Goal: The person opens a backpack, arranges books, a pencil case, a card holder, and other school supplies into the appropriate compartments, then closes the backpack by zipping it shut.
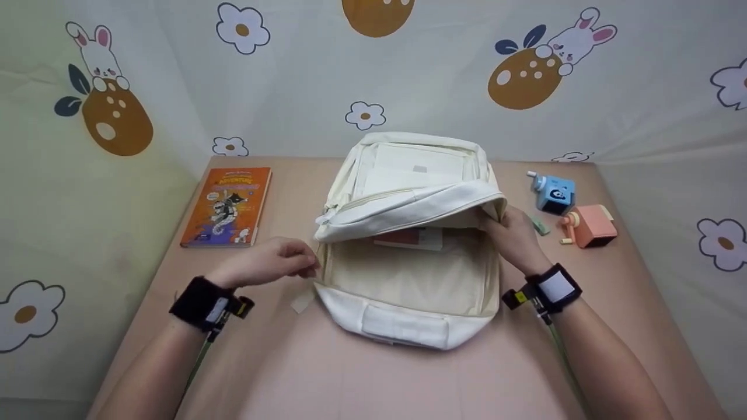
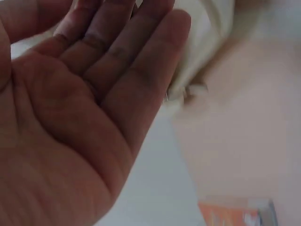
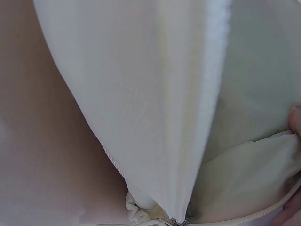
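Observation:
A cream-white backpack (image 1: 405, 335) lies unzipped on the table in the head view, its handle end toward me. My right hand (image 1: 516, 239) pinches the right edge of the lifted front flap (image 1: 408, 207). Thumb and fingertips show on that cloth at the right border of the right wrist view, beside the zipper (image 3: 178, 220). At the bag's left rim is my left hand (image 1: 274, 261), its fingers loosely bent; the left wrist view shows the bare palm (image 2: 61, 132) with nothing in it. Under the flap, a flat red and white item (image 1: 405, 237) shows inside, partly hidden.
An orange book (image 1: 227, 207) lies at the back left. On the right stand a blue crank pencil sharpener (image 1: 554, 193) and a pink one (image 1: 592, 226), with a small green piece (image 1: 540, 226) beside them. A pale tag (image 1: 302, 302) sticks out at the bag's left.

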Available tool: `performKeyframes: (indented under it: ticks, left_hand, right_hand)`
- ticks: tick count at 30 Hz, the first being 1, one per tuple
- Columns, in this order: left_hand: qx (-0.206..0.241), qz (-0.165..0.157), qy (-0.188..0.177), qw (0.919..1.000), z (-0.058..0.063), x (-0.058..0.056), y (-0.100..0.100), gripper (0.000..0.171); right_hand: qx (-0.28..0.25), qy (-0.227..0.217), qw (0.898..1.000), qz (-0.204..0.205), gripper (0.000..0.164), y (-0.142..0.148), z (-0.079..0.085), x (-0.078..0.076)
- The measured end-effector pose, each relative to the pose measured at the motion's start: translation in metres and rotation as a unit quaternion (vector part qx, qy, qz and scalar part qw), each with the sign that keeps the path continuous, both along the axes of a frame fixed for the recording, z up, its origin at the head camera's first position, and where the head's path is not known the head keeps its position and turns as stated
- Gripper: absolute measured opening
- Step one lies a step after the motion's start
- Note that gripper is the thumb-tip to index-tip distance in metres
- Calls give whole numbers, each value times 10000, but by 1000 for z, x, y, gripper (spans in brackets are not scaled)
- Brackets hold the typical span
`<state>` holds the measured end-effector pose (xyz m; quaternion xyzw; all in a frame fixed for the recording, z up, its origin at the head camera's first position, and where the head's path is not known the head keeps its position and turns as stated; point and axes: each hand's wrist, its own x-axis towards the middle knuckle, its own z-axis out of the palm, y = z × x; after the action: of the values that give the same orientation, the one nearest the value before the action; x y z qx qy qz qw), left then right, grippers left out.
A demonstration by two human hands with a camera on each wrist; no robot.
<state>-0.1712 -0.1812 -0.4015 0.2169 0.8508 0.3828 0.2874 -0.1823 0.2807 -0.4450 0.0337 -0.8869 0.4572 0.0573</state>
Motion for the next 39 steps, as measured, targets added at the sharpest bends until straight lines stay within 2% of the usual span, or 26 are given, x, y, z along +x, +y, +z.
performKeyframes:
  ticks: [2, 4, 7, 11, 15, 18, 22, 26, 30, 33, 39]
  left_hand:
    - [-361, 534, 411, 9971, -3, -11, -15, 34]
    - [-833, 986, 811, 9883, -9, -24, -30, 41]
    - [-1410, 1531, 882, 9741, -24, -42, -49, 45]
    - [-2179, 1811, 874, 9550, -44, -59, -64, 54]
    - [-2834, 1866, 1122, 9340, -57, -67, -69, 73]
    - [-3056, 1929, 1073, 9262, -63, -70, -68, 72]
    - [-3264, 1812, 1031, 9219, -68, -69, -63, 64]
    - [-3459, 1630, 1140, 9169, -72, -67, -58, 59]
    - [-3499, 1706, 1185, 9135, -75, -64, -54, 58]
    - [-3498, 1722, 1243, 9124, -74, -62, -49, 58]
    - [-3635, 1513, 1585, 9054, -71, -54, -33, 55]
  right_hand:
    - [18, -22, 10000, 0, 45, 0, 0, 0]
    - [29, -34, 10000, 11, 46, 0, -1, 1]
    - [47, -28, 10000, 9, 47, 0, -2, 2]
    - [47, -15, 10000, -10, 49, 0, -4, 5]
    - [71, -48, 10000, -28, 49, 1, -6, 8]
    - [62, -62, 9999, -52, 51, 1, -7, 8]
    - [76, -31, 9999, -60, 52, 1, -8, 8]
    - [188, 4, 9998, -97, 45, 0, -9, 8]
    - [187, -39, 9998, -41, 42, -1, -8, 8]
    - [134, -56, 9999, 16, 46, -1, -7, 7]
    - [187, 67, 9998, -1, 48, -2, -3, 3]
